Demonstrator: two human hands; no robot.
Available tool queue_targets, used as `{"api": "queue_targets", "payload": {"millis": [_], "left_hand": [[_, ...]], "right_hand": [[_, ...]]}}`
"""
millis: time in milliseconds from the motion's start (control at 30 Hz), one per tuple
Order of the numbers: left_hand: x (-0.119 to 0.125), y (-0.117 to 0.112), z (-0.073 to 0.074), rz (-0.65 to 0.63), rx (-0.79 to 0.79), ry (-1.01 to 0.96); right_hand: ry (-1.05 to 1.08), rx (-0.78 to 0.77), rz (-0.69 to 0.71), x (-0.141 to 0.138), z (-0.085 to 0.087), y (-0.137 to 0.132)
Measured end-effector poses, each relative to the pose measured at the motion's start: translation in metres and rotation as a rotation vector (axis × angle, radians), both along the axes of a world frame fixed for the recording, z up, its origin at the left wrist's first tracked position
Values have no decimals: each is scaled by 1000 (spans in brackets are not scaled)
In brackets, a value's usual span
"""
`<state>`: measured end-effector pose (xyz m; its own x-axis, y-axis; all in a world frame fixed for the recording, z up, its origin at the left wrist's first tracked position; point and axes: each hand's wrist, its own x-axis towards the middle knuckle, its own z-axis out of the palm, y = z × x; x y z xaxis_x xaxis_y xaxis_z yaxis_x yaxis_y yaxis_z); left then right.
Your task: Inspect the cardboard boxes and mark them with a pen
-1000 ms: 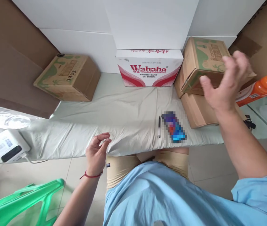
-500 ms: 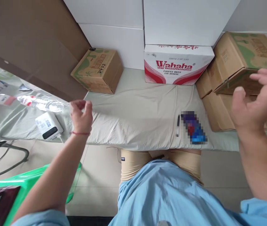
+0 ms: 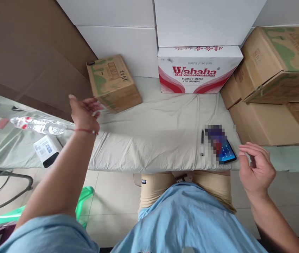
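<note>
My left hand (image 3: pixel 84 112), a red string round its wrist, is by the near left corner of a small cardboard box (image 3: pixel 115 84). Its thumb is spread away from the fingers, which reach to the box's side; whether they press on it I cannot tell. The box is brown with green print and handwritten marks on top. Over the table's front edge hovers my right hand (image 3: pixel 257 167), fingers loosely bent, thumb apart, holding nothing. Closest to it is a phone (image 3: pixel 227 153), partly pixelated, with a pen (image 3: pixel 202 142) lying left of it.
A white and red Wahaba-style water carton (image 3: pixel 199 72) stands against the white boxes at the back. Stacked brown cartons (image 3: pixel 265 123) fill the right side. On the left lie a clear plastic bottle (image 3: pixel 46 126) and a white device (image 3: pixel 46 149). A green stool (image 3: pixel 86 196) stands below.
The small cardboard box has turned and shifted slightly right. My left hand has moved up to it, its fingers spreading. My right hand has come down and left from the stacked cartons towards the phone.
</note>
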<state>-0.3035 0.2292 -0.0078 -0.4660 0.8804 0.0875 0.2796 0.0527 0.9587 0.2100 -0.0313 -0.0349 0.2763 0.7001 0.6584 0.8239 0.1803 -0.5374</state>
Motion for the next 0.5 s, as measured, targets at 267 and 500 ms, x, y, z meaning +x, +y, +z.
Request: {"api": "queue_targets", "payload": {"millis": [267,500], "left_hand": [[-4,-27,-32,171,-107,-292],[-30,70,-54,32,5,-122]], "right_hand": [[222,-3,101,-35,-5,37],[236,-107,336,-84,1,54]]}}
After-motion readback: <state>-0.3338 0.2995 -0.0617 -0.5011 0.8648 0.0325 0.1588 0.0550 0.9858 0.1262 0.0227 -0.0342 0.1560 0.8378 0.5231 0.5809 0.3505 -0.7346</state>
